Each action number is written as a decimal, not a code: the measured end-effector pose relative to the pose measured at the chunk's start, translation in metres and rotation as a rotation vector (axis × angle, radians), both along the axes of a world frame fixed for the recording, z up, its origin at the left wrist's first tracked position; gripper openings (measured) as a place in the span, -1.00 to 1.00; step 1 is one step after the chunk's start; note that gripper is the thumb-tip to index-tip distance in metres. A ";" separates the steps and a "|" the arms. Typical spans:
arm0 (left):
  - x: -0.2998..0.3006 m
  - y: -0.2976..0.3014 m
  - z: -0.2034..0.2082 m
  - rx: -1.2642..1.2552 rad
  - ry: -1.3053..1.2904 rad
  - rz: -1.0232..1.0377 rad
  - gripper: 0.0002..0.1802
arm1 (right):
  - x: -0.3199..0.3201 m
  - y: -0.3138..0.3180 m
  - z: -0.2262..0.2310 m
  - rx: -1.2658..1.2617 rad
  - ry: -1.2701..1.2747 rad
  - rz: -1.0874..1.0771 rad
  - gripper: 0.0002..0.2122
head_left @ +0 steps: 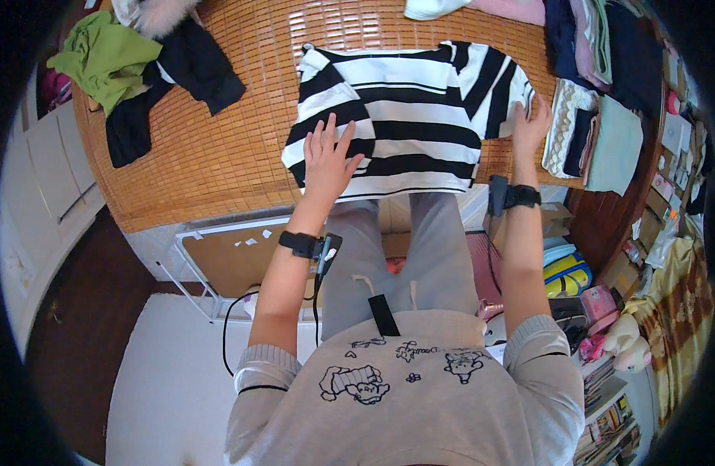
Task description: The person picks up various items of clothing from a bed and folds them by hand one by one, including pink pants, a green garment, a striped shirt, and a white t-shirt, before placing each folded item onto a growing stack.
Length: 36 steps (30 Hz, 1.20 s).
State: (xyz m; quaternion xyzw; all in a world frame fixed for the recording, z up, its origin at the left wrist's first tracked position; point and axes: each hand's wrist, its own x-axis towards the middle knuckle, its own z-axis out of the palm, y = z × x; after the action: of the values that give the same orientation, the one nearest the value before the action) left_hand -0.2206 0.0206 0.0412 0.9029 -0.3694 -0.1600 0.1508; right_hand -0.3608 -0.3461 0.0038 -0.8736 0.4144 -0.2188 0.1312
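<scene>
Beige top [412, 408] (black doodles [356, 384]), grey trousers [439, 272].

White cabinet [45, 167], gold cloth [672, 322] (patterned), plush toy [626, 342]

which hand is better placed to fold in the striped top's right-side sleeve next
Probably the right hand: it is at the end of that sleeve, while the left hand is spread over the left side of the striped top.

1. Looks like a home, most likely a bedroom.
2. Has a broad bamboo-slat mat [241, 147], with loose clothes [105, 58] heaped far left and folded garments [617, 147] stacked far right.
3. Keeps a plush toy [625, 342] and books [606, 435] near right.
4. Includes a gold patterned curtain [680, 318] at right, white panelled furniture [46, 171] at left.
</scene>
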 end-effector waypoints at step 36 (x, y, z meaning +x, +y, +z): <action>-0.093 -0.087 -0.017 0.072 0.293 -0.016 -0.50 | 0.005 0.135 0.059 0.291 0.026 1.091 -0.76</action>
State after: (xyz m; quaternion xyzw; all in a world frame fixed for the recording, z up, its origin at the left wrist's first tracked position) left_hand -0.3135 -0.0662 0.0241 0.8717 -0.3448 -0.3044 0.1691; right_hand -0.3554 -0.2110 0.0625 -0.9368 -0.0698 -0.0493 0.3393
